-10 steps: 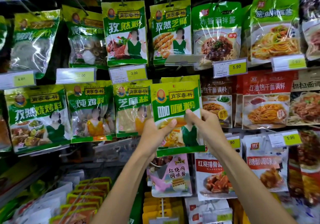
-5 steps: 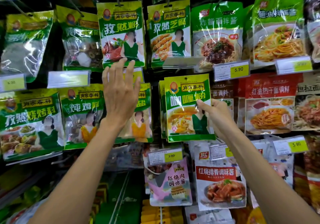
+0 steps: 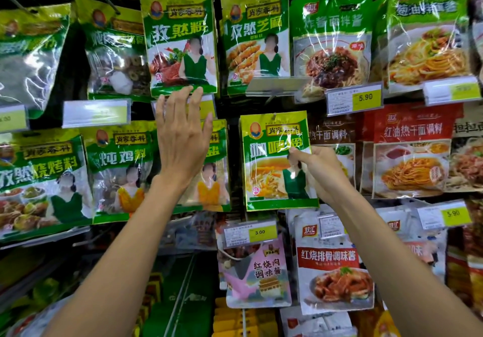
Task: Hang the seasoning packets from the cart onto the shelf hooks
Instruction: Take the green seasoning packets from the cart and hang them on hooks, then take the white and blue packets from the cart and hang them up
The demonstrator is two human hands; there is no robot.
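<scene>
Two bare arms reach up at a shelf wall of hanging packets, the left hand [image 3: 180, 140] at eleven o'clock flat with fingers spread and holding nothing, the right hand [image 3: 317, 169] at two o'clock pinching the green curry seasoning packet [image 3: 274, 161] hanging at centre.

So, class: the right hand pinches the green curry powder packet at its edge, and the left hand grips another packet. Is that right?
Not quite. The head view shows the left hand open, fingers spread, gripping nothing. The right hand does pinch the curry powder packet at its edge.
</scene>
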